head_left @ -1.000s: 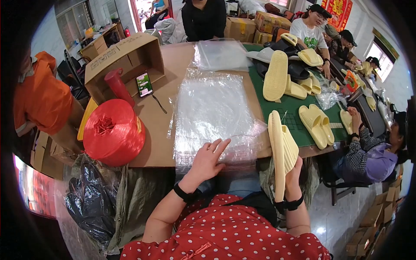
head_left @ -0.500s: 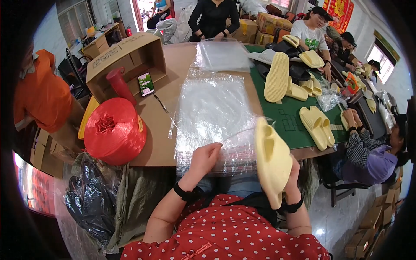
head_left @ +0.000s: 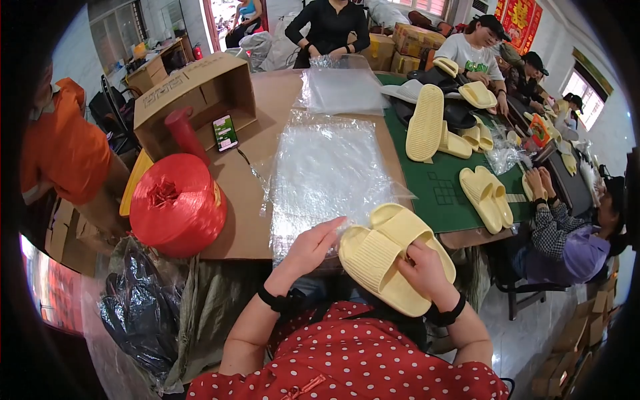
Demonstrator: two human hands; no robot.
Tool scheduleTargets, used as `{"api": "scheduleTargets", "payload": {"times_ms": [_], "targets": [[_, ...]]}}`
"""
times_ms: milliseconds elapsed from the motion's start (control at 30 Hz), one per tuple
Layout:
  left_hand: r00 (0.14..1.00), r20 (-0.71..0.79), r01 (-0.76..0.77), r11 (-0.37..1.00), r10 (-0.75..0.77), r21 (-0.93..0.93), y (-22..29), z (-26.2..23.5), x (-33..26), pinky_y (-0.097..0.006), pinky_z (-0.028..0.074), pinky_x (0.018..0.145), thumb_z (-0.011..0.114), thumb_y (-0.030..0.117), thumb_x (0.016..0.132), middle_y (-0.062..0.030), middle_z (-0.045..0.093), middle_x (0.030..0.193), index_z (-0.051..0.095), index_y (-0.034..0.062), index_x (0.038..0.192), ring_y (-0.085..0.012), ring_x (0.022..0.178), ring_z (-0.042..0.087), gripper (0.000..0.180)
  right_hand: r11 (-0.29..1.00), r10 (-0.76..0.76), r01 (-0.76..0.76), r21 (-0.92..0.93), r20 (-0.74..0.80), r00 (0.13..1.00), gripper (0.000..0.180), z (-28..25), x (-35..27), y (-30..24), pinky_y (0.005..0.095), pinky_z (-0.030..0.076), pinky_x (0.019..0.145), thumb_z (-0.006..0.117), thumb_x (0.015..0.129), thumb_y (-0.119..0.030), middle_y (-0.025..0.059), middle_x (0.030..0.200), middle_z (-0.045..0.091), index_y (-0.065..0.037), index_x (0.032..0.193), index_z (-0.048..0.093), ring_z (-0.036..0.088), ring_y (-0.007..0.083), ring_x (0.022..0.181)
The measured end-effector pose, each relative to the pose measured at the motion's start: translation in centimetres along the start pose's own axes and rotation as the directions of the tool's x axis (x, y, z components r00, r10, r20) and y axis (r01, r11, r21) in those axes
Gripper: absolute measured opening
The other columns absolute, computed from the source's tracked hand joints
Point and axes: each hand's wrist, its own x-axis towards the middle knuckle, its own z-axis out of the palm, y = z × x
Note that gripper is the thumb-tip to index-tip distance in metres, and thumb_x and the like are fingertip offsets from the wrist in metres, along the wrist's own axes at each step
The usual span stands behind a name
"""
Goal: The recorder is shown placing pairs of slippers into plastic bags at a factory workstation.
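Observation:
A pair of pale yellow slippers (head_left: pixel 385 265) lies side by side, tilted, over the table's near edge. My right hand (head_left: pixel 427 270) is closed on the pair, its fingers tucked in at the straps. My left hand (head_left: pixel 312 245) is beside the toe ends, fingers pressed together on the thin film of a clear plastic bag (head_left: pixel 348 223). How far that film reaches round the slippers is hard to make out. Beneath and beyond it, a stack of clear plastic bags (head_left: pixel 327 167) spreads flat on the table.
On the left are a red twine roll (head_left: pixel 177 207), a red cylinder (head_left: pixel 187 135), a phone (head_left: pixel 225 133) and a cardboard box (head_left: pixel 195 100). More yellow slippers (head_left: pixel 487 199) sit on a green mat (head_left: pixel 437 190) at right. Another bag stack (head_left: pixel 341 90) lies farther back. Several people are around.
My right hand has turned the slippers from edge-on to straps up, bringing them left toward my left hand. The lifted bag film has shifted; my left hand's fingers have straightened.

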Motion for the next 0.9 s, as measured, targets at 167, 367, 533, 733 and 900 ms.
{"api": "scheduleTargets", "payload": {"times_ms": [167, 367, 533, 733, 900], "targets": [[0.926, 0.178, -0.377, 0.816, 0.332, 0.439, 1.9, 0.9, 0.1, -0.044, 0.029, 0.116, 0.049, 0.015, 0.097, -0.0137, 0.048, 0.147, 0.057, 0.0121, 0.138, -0.0337, 0.141, 0.036, 0.041, 0.991, -0.084, 0.082, -0.103, -0.012, 0.996, 0.017, 0.9, 1.0, -0.9, 0.046, 0.05, 0.066, 0.067, 0.083, -0.013, 0.0183, 0.089, 0.058, 0.001, 0.086, 0.059, 0.061, 0.0387, 0.077], [0.877, 0.245, -0.477, 0.803, 0.412, 0.358, 3.4, 2.1, 0.2, -0.052, 0.018, 0.12, 0.049, 0.017, 0.097, -0.0056, 0.043, 0.153, 0.054, 0.0184, 0.141, -0.0321, 0.146, 0.029, 0.045, 0.976, -0.079, 0.063, -0.207, -0.066, 0.995, 0.01, 4.5, 5.0, 0.0, 0.0494, 0.049, 0.069, 0.064, 0.083, -0.008, 0.0219, 0.09, 0.058, 0.0, 0.087, 0.059, 0.06, 0.043, 0.083], [0.911, 0.21, -0.407, 0.851, 0.354, 0.332, 3.4, -0.9, 0.9, -0.053, 0.016, 0.119, 0.047, 0.02, 0.098, -0.0078, 0.044, 0.152, 0.054, 0.0164, 0.14, -0.0353, 0.145, 0.031, 0.043, 0.98, -0.191, 0.195, 0.027, -0.115, 0.975, 0.009, 8.0, 8.4, -2.0, 0.0506, 0.048, 0.068, 0.062, 0.084, -0.007, 0.0227, 0.088, 0.057, 0.001, 0.086, 0.058, 0.058, 0.0431, 0.08], [0.956, 0.016, -0.269, 0.851, 0.294, 0.451, 2.0, -3.0, 0.5, -0.052, 0.015, 0.119, 0.045, 0.017, 0.098, -0.0088, 0.045, 0.151, 0.056, 0.0138, 0.137, -0.0372, 0.145, 0.03, 0.041, 0.986, -0.16, 0.148, -0.072, -0.209, 0.965, 0.017, 7.1, 8.4, -3.0, 0.0498, 0.049, 0.069, 0.065, 0.086, -0.014, 0.0223, 0.089, 0.057, 0.001, 0.089, 0.059, 0.06, 0.0426, 0.081], [0.933, 0.139, -0.36, 0.835, 0.332, 0.416, 2.4, -1.7, 0.4, -0.053, 0.015, 0.12, 0.045, 0.017, 0.099, -0.0074, 0.041, 0.154, 0.055, 0.0158, 0.139, -0.0356, 0.146, 0.027, 0.042, 0.985, -0.096, 0.088, -0.15, -0.048, 0.994, 0.016, 7.7, 7.4, -1.3, 0.0486, 0.05, 0.068, 0.065, 0.083, -0.012, 0.0213, 0.097, 0.059, 0.0, 0.091, 0.059, 0.061, 0.0422, 0.082]]}}
